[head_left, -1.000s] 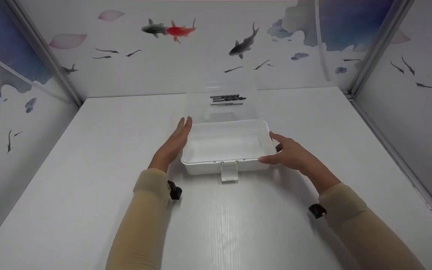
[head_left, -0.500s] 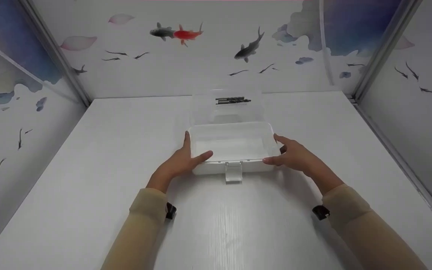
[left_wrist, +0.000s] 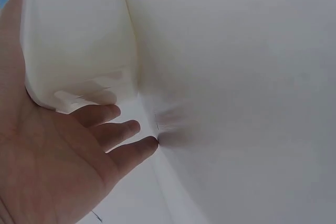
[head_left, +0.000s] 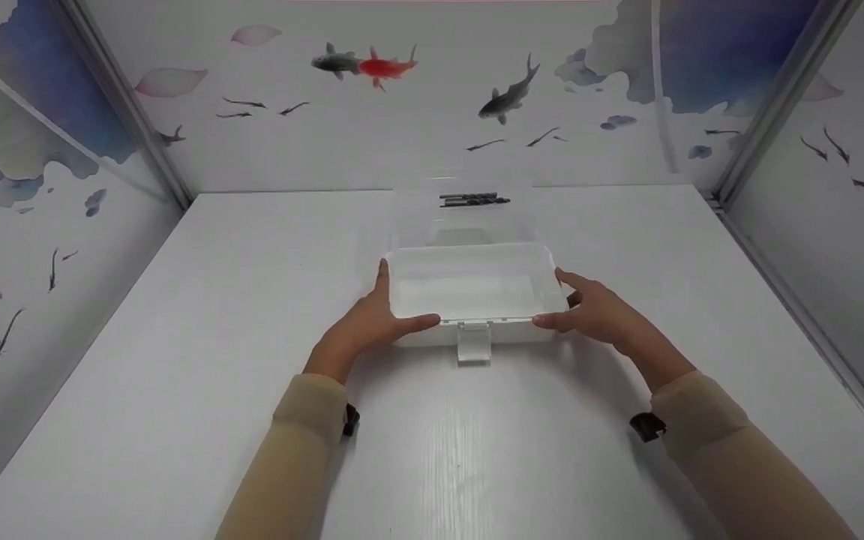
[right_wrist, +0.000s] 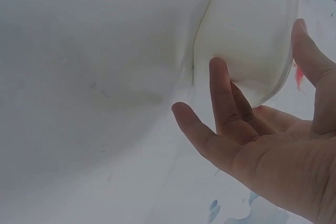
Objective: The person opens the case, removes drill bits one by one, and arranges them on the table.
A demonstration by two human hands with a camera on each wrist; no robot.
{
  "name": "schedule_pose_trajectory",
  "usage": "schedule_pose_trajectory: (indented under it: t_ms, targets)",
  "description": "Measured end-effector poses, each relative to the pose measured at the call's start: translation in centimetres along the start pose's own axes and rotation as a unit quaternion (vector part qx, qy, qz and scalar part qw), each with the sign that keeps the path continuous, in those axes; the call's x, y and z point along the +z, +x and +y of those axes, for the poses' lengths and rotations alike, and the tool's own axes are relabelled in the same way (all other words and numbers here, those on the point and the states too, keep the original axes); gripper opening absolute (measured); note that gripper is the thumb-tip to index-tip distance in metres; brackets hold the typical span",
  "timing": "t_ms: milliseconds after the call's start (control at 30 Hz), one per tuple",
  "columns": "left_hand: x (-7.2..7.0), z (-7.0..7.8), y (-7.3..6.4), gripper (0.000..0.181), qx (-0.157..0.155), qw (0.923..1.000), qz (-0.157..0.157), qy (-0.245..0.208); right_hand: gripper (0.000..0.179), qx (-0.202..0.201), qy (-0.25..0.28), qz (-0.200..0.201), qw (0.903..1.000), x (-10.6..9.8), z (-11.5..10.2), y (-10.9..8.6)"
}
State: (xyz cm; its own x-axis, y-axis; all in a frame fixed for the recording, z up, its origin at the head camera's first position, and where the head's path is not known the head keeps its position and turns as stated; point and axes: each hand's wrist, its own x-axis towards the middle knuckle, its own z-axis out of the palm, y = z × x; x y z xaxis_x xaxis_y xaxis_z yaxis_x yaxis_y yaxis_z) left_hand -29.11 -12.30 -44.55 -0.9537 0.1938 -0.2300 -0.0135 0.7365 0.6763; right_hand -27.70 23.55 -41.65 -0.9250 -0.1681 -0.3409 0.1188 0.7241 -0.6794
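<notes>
A white plastic box stands uncovered on the table, its clear lid folded back behind it. At the middle of its front hangs a clear latch. My left hand holds the box's left front corner, thumb along the front rim and forefinger up the side. The right hand grips the opposite corner, thumb on the front rim. In the right wrist view, some fingers reach the box's side wall. Several dark drill bits lie in the lid area; whether inside or behind it I cannot tell.
The white table is bounded by printed panels at the back and both sides. Black wrist cameras sit by the cuffs. No other loose objects show on the tabletop.
My left hand has gone from lying flat along the box's left side to holding its front corner, thumb brought onto the front rim. The right hand keeps its hold. The view has shifted slightly.
</notes>
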Motion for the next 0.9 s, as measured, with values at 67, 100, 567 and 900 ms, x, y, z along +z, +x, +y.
schedule_pose_trajectory:
  t_ms: [67, 100, 567, 900]
  targets:
    - [0.1, -0.3, 0.0, 0.149, -0.006, 1.0000, -0.002, 0.000, 0.121, -0.004, -0.002, -0.003, 1.0000, 0.2, 0.1, 0.1]
    - [0.1, -0.4, -0.1, 0.150, -0.008, 1.0000, -0.004, 0.000, 0.121, -0.005, -0.003, -0.005, 1.0000, 0.2, 0.2, 0.1]
    - [0.2, -0.1, 0.2, 0.149, -0.012, 0.9999, -0.008, 0.001, 0.120, -0.011, -0.005, -0.019, 0.9997, -1.4, -0.5, 0.0]
    - [0.0, 0.0, 0.2, 0.150, 0.004, 1.0000, 0.003, -0.003, 0.107, -0.030, -0.050, -0.001, 0.9983, -4.9, -3.7, 0.5]
